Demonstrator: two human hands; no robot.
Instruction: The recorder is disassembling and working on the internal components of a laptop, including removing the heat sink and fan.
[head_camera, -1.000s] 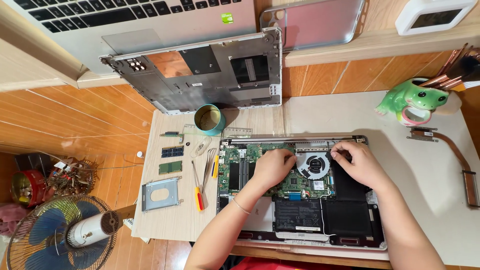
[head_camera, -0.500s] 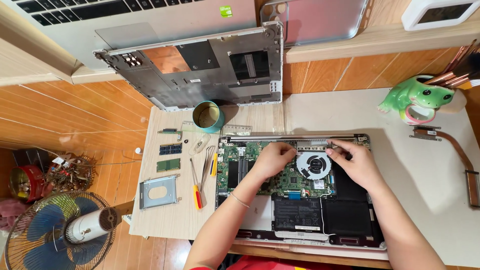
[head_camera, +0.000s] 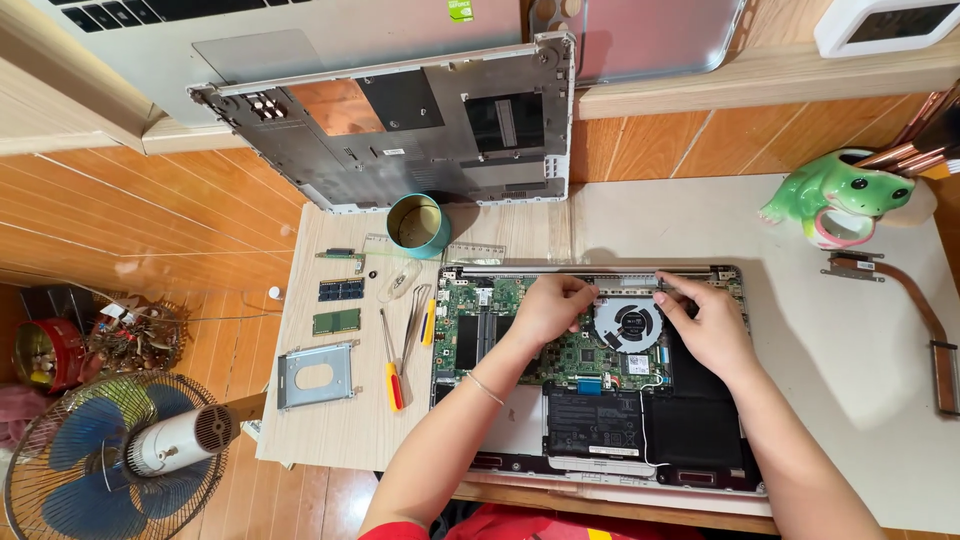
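While both of my hands rest inside the opened laptop (head_camera: 590, 380), I use its round cooling fan (head_camera: 627, 325) as my marker. My left hand (head_camera: 548, 308) lies just left of the fan, fingers curled down onto the green circuit board (head_camera: 500, 320), fingertips near the top edge of the chassis; whether they pinch anything I cannot tell, since the fingers hide what is beneath them. My right hand (head_camera: 708, 325) sits just right of the fan, thumb and forefinger drawn together at the fan's upper right corner, close to the hinge strip; whatever small part they may be gripping is too small to make out. Below the fan lies the black battery (head_camera: 595, 420), and the fan itself sits in the upper middle of the laptop's open base.

Left of the fan, beyond the laptop's edge, a screwdriver with a red and yellow handle (head_camera: 392, 365) and metal tweezers (head_camera: 415, 320) lie on the pale table (head_camera: 850, 380). Farther left are two memory sticks (head_camera: 340, 305) and a silver drive bracket (head_camera: 315, 375). Above and left of the fan stands a teal tape roll (head_camera: 418, 225), and behind it the removed grey bottom cover (head_camera: 400, 130) leans. Far right of the fan a green frog figure (head_camera: 840, 200) sits, with a copper heat pipe (head_camera: 920, 320) below it.
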